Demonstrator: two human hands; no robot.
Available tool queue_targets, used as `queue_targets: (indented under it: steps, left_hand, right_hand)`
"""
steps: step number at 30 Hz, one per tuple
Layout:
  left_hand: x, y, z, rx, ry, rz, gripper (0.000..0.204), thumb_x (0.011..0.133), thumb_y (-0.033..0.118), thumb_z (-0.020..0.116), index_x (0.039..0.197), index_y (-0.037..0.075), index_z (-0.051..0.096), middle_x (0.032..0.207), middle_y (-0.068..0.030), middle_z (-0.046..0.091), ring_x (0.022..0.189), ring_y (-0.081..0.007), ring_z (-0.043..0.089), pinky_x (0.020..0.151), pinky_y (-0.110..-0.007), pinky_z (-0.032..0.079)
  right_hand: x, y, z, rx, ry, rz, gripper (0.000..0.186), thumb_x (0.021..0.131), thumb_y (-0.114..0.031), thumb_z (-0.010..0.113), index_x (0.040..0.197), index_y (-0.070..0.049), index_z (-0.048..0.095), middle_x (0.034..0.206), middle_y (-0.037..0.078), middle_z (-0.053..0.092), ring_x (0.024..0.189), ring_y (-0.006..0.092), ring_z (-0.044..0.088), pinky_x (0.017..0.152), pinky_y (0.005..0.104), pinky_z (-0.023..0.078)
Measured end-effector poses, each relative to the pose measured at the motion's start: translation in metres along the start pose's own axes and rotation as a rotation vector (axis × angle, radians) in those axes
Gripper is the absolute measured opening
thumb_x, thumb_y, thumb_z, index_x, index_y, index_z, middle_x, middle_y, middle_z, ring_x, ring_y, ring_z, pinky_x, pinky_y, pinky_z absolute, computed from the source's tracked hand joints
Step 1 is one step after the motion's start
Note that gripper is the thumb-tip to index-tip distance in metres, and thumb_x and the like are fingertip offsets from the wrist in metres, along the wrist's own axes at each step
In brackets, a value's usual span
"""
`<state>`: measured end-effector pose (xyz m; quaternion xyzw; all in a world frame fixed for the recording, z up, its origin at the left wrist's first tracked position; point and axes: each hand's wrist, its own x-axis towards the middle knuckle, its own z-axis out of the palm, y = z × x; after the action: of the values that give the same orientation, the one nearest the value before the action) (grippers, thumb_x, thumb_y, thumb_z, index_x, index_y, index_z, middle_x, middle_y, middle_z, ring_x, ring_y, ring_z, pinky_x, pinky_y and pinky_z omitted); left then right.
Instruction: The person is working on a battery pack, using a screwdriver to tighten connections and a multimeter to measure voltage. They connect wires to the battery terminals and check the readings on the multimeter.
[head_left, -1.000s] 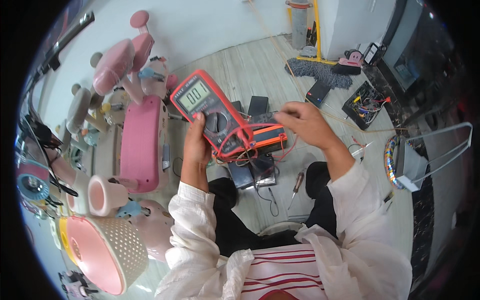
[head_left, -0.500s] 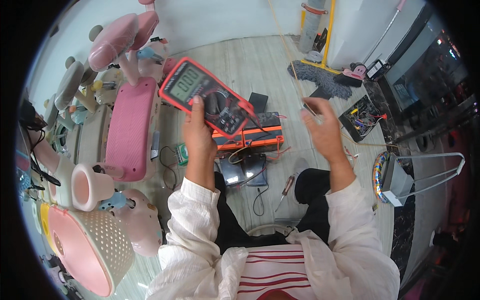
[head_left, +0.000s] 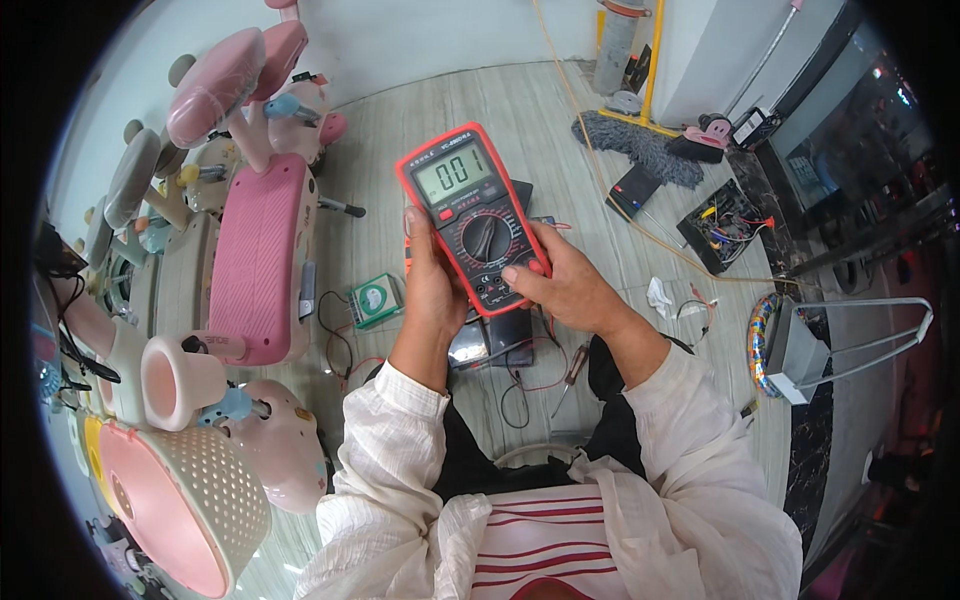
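Observation:
I hold a red-cased multimeter (head_left: pixel 458 172) above the floor, screen and dial facing up. My left hand (head_left: pixel 432 292) is closed on its left side, thumb along the case. My right hand (head_left: pixel 568 285) grips the lower right, thumb on the front beside the sockets. Below lie dark battery blocks (head_left: pixel 508 340), partly hidden by the meter and my hands. Red and black wires (head_left: pixel 516 398) trail across the floor near a screwdriver (head_left: pixel 574 369), and a green box (head_left: pixel 374 300) sits left of my left hand.
Pink children's scooters (head_left: pixel 255 250) and a perforated basket (head_left: pixel 228 500) crowd the left. To the right are an opened black case with wiring (head_left: pixel 722 230), a dark block (head_left: pixel 632 190) and a metal stand (head_left: pixel 800 350). A grey mop (head_left: pixel 640 150) lies near the back wall.
My right hand has moved in from the right and now grips the meter, which has shifted right and turned more upright. The wire that hung from its lower end no longer shows there.

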<state>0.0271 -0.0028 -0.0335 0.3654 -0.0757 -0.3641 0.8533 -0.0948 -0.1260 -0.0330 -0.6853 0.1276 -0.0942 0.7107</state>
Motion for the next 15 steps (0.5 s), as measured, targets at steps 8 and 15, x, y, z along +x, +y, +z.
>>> queue_targets:
  steps: [8,15]
  left_hand:
    - [-0.001,0.0,-0.005,0.096,-0.075,-0.103,0.025,0.096,0.016,0.065,0.117,0.005,0.057,0.103,-0.0066,0.069,0.086,-0.0165,0.07,0.073,-0.031,0.06]
    - [0.001,0.0,-0.012,0.122,-0.036,-0.07,0.024,0.097,0.019,0.064,0.115,0.004,0.059,0.103,-0.0076,0.07,0.086,-0.0159,0.07,0.073,-0.03,0.06]
  right_hand:
    - [-0.004,0.006,0.003,0.053,-0.052,0.034,0.071,0.088,-0.034,0.074,0.137,0.004,0.038,0.101,0.009,0.063,0.079,0.0108,0.063,0.061,0.0247,0.053]
    - [-0.002,0.011,0.001,0.057,-0.092,0.106,0.072,0.088,-0.038,0.075,0.135,0.003,0.039,0.094,0.008,0.063,0.066,0.0094,0.061,0.054,0.0239,0.051]
